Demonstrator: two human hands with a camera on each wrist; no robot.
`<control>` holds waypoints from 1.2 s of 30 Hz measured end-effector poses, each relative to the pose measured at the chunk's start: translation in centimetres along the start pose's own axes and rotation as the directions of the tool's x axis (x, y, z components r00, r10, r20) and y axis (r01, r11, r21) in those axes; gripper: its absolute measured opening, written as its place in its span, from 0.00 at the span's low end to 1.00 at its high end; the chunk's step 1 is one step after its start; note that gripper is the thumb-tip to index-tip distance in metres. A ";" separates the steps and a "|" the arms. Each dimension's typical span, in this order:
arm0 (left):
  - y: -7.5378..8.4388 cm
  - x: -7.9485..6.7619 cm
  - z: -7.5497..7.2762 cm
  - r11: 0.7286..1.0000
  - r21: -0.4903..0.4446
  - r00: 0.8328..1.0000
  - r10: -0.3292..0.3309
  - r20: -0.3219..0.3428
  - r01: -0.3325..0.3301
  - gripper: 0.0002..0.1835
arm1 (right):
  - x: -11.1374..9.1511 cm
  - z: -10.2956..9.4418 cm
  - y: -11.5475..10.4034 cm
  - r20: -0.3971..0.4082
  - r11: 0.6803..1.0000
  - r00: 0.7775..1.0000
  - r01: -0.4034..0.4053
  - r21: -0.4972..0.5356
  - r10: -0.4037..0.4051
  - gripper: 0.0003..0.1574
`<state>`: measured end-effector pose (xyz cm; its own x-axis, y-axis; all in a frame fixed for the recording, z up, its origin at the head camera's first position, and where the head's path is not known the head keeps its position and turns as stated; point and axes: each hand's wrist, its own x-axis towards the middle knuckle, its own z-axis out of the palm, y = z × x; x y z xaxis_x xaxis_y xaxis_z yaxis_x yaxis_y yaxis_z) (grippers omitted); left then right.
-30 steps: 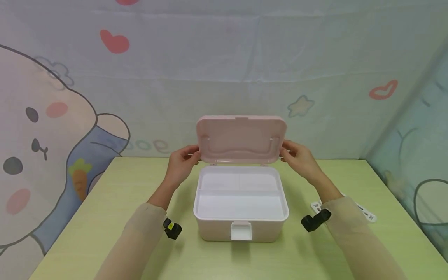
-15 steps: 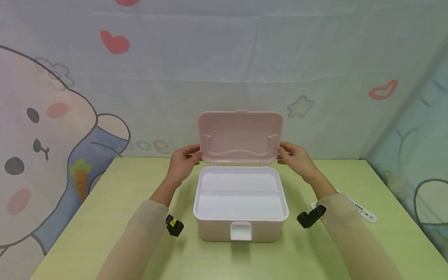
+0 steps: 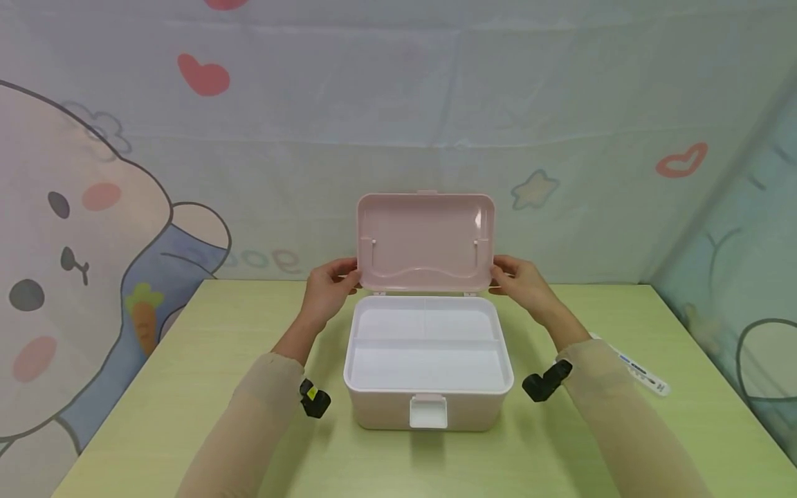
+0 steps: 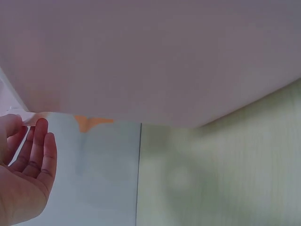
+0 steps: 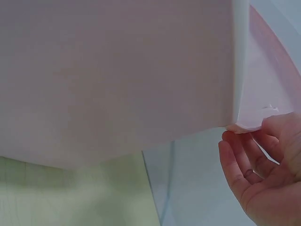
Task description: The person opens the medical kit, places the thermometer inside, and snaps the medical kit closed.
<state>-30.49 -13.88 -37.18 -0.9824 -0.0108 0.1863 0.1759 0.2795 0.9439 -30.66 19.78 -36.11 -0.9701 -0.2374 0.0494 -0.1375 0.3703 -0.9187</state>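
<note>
A pink storage box [image 3: 373, 409] stands on the table with its pink lid [image 3: 426, 238] raised upright behind it on two hinges. Inside the box sits a white divided tray [image 3: 429, 366] with nothing in it. My left hand [image 3: 325, 294] pinches the lid's lower left edge between thumb and fingers. At the opposite lower edge, my right hand [image 3: 523, 285] pinches the lid the same way. Both wrist views show the box's outer side wall [image 4: 155, 61] close up, with the thumb and fingertips on the lid's rim.
White thermometer-like sticks [image 3: 641, 370] lie on the table to the right, partly hidden by the right sleeve. A white latch [image 3: 428, 413] hangs on the box front. A printed cloth [image 3: 398, 104] hangs behind the table [image 3: 156, 415].
The lid has tilted further back, from leaning forward to about upright, so more of its inner face shows. Both hands have shifted slightly inward with it; the box has stayed put.
</note>
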 end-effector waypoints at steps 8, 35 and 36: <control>-0.5 0.0 0.3 1.000 0.001 1.000 -0.022 0.002 0.022 0.16 | 0.3 0.4 0.9 0.010 0.999 1.000 -0.029 0.022 0.029 0.29; -1.5 -0.2 0.7 0.994 0.011 0.993 -0.113 -0.015 0.113 0.16 | 0.0 1.3 2.1 0.052 0.997 0.996 -0.077 0.027 0.075 0.33; -1.5 -0.2 0.7 0.993 0.013 0.993 -0.117 -0.017 0.117 0.16 | 0.0 1.3 2.1 0.053 0.996 0.995 -0.083 0.028 0.081 0.33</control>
<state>-30.64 -13.64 -38.87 -0.9950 -0.0602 0.0791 0.0585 0.2887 0.9556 -30.68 19.43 -38.53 -0.9662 -0.2538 -0.0463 -0.0508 0.3633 -0.9303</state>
